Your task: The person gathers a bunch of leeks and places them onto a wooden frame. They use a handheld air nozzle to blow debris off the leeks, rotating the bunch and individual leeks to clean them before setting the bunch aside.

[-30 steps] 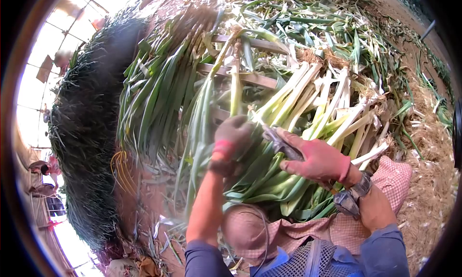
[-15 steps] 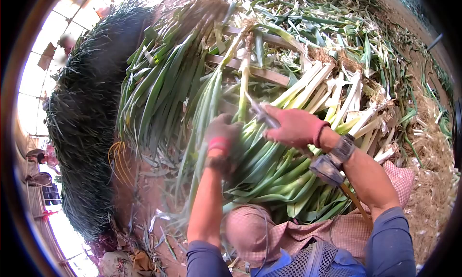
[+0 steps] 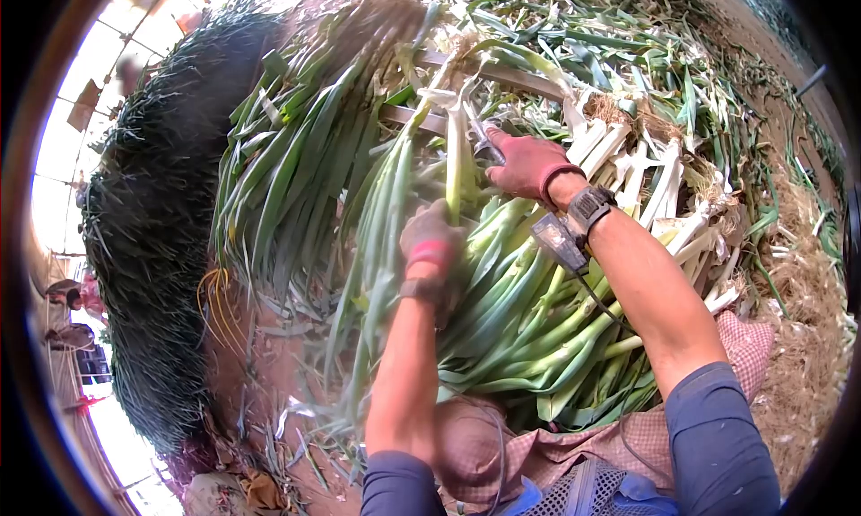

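My left hand [image 3: 432, 234], in a red-cuffed glove and slightly blurred, is closed round the green part of an upright leek [image 3: 455, 171]. In my right hand [image 3: 529, 162], gloved in pink, is a metal tool [image 3: 485, 141]; its curved tip is at the leek's white upper end. Under and beside my hands lies a heap of leeks [image 3: 529, 310], green leaves toward me and white, rooted ends to the upper right. More long leaves [image 3: 296, 157] hang to the left of my hands.
A tall dark-green stack [image 3: 143, 238] stands at the left. Wooden slats [image 3: 511, 78] lie beyond my hands. Loose leaves and trimmings [image 3: 628, 41] cover the far ground, with brown root debris [image 3: 789, 337] at the right. Checked cloth [image 3: 583, 440] covers my lap.
My right hand has moved up and left with the tool, whose tip is now at the leek's upper end. My left hand has shifted slightly to the right and up.
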Demonstrator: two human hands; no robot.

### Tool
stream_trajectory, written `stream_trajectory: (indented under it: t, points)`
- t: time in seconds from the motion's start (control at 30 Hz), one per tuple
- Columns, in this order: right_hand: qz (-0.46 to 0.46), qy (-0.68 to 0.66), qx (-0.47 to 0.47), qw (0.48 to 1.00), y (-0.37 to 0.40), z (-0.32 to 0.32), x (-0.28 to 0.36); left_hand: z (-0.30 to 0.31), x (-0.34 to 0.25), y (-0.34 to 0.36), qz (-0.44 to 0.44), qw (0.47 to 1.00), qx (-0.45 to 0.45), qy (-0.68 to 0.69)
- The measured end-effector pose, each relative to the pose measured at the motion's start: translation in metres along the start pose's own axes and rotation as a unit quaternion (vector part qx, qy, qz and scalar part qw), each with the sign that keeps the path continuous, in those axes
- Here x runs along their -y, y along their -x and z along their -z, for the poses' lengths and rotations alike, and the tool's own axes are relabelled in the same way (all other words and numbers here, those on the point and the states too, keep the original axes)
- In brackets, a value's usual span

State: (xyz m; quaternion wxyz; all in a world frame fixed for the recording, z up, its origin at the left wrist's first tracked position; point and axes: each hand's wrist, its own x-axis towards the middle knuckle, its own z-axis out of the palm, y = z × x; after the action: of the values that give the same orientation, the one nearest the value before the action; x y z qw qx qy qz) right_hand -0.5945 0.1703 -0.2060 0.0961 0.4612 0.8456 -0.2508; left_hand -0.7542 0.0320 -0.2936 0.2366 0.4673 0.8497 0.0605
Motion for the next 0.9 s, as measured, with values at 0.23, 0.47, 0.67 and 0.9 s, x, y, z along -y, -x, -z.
stream_trajectory:
  t: [0.23, 0.47, 0.67, 0.9]
  points:
    - [0.021, 0.003, -0.014, 1.000, 0.004, -0.010, -0.005, -0.007, 0.008, -0.006, -0.015, 1.000, -0.001, 0.019]
    - [0.005, 0.012, 0.011, 1.000, 0.033, -0.021, -0.010, 0.000, 0.006, 0.009, -0.006, 0.995, 0.060, 0.080]
    - [0.000, -0.009, -0.025, 1.000, 0.039, -0.024, -0.017, 0.001, 0.009, 0.019, -0.031, 0.983, 0.120, 0.136]
    - [0.000, -0.019, 0.000, 1.000, 0.065, -0.022, -0.025, -0.021, 0.022, 0.022, -0.070, 0.960, 0.139, 0.234]
